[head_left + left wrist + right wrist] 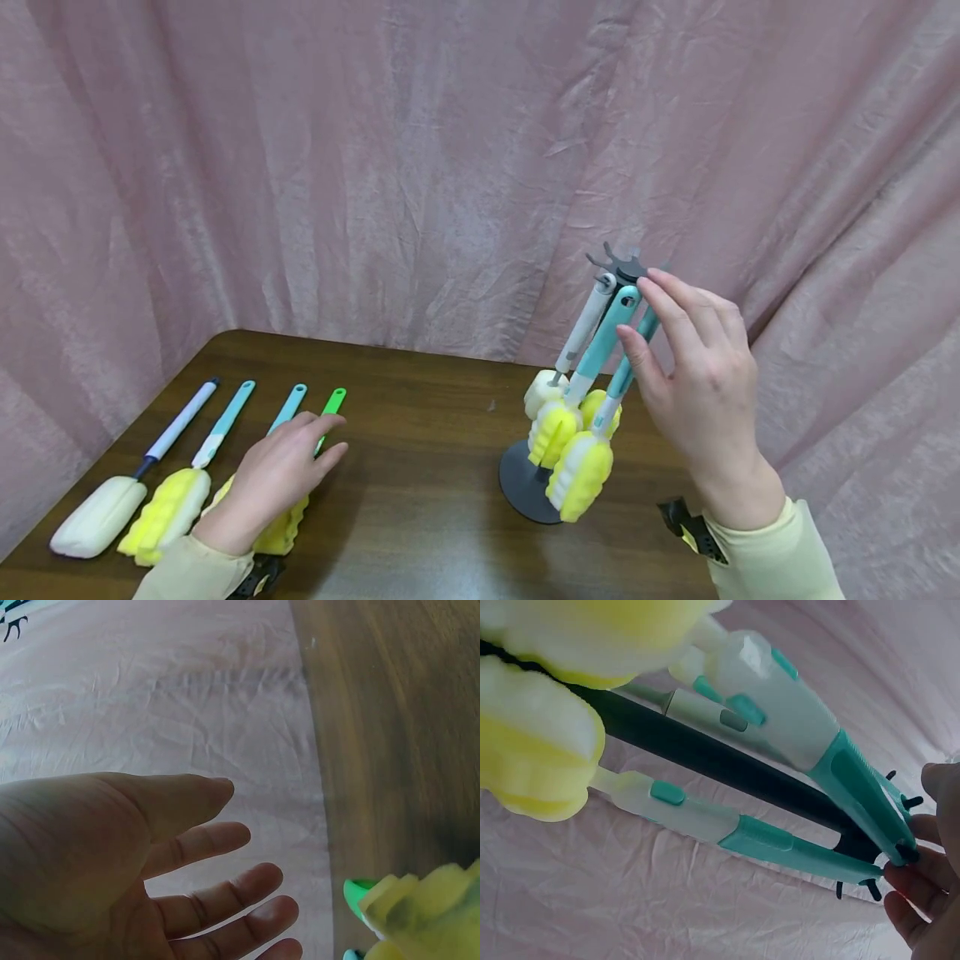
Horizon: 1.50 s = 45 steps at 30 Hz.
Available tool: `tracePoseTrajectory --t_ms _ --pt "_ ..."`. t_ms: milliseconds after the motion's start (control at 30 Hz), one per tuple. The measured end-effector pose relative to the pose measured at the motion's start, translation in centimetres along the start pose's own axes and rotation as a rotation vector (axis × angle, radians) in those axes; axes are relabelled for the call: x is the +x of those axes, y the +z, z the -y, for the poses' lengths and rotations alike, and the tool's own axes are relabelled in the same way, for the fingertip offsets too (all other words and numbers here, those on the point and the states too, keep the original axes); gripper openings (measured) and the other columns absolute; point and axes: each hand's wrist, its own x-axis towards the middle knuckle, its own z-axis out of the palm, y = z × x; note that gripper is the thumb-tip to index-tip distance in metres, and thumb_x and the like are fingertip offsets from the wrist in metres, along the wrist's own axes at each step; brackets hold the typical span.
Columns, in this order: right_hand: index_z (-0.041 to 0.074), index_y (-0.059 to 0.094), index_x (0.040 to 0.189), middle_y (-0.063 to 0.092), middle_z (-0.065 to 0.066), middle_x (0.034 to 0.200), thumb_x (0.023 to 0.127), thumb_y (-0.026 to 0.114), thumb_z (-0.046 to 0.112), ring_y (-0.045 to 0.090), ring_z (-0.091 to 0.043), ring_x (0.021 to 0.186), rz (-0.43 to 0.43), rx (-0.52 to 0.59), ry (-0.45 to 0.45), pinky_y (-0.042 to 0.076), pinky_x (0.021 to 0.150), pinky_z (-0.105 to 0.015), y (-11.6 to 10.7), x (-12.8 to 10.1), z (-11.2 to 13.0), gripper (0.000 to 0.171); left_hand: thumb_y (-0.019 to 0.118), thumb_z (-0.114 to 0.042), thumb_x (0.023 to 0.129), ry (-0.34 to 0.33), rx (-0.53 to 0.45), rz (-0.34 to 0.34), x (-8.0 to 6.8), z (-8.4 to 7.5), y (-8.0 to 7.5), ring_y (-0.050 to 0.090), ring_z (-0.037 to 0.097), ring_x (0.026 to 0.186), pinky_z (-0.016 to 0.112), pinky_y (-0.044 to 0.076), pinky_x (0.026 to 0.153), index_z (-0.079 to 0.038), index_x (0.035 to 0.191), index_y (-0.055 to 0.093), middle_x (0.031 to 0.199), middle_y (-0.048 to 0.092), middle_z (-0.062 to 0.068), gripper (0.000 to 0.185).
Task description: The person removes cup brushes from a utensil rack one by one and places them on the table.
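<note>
At the right, a black hook stand holds several hanging sponge brushes. My right hand is at its top, with fingertips by the hooks and the end of a teal-handled brush. The thumb stands apart from the other fingers in the right wrist view, and that brush's teal handle hangs from a hook. Another teal-handled brush and a white-handled brush hang alongside. My left hand, fingers loosely extended and holding nothing, hovers over a green-handled brush and a blue-handled brush, partly hiding both.
On the table's left side lie a white sponge brush with a pale blue handle and a yellow-and-white brush. The stand's round black base rests on the brown wooden table. A pink curtain hangs behind.
</note>
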Motion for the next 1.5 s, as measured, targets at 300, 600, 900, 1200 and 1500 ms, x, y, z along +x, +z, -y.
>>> tracePoseTrajectory --t_ms 300,600,900,1200,1500 --pt "-0.003 0.075 0.132 0.074 -0.019 0.134 0.112 0.066 0.043 0.063 -0.047 0.120 -0.058 0.069 -0.067 0.043 0.119 -0.045 0.5 0.7 0.7 0.051 0.079 -0.033 0.104 0.005 -0.017 0.032 0.3 -1.1 0.2 0.072 0.037 0.108 0.058 0.058 0.078 -0.016 0.139 0.073 0.127 0.073 0.013 0.040" --pt "-0.004 0.067 0.146 0.068 -0.021 0.147 0.115 0.057 0.048 0.061 -0.042 0.139 0.084 0.051 -0.019 0.034 0.127 -0.054 0.1 1.8 -0.8 0.062 0.078 -0.032 0.106 0.115 -0.102 0.045 2.5 -5.7 -0.5 0.072 0.026 0.109 0.047 0.059 0.082 -0.020 0.142 0.072 0.128 0.073 0.003 0.038" --pt "-0.001 0.068 0.147 0.071 -0.018 0.143 0.118 0.050 0.044 0.067 -0.041 0.131 0.119 0.097 0.006 0.036 0.127 -0.052 -0.2 1.2 -2.2 0.056 0.078 -0.030 0.106 0.296 -0.221 -0.001 5.8 -12.1 -0.9 0.069 0.024 0.127 0.050 0.058 0.097 -0.019 0.149 0.067 0.141 0.070 0.001 0.045" --pt "0.000 0.071 0.143 0.071 -0.015 0.145 0.118 0.054 0.038 0.067 -0.038 0.133 0.085 0.104 0.011 0.038 0.126 -0.048 0.6 1.4 -1.1 0.049 0.071 -0.027 0.111 0.386 -0.412 0.021 9.5 -16.9 -0.8 0.059 0.024 0.143 0.048 0.050 0.114 -0.015 0.159 0.058 0.157 0.061 0.002 0.051" --pt "0.000 0.074 0.139 0.074 -0.015 0.139 0.118 0.055 0.034 0.069 -0.037 0.130 0.039 0.084 0.052 0.040 0.124 -0.047 1.4 1.4 -0.1 0.045 0.073 -0.023 0.110 0.382 -0.580 0.107 11.9 -19.5 0.7 0.062 0.022 0.140 0.045 0.049 0.116 -0.013 0.155 0.061 0.153 0.066 0.003 0.048"
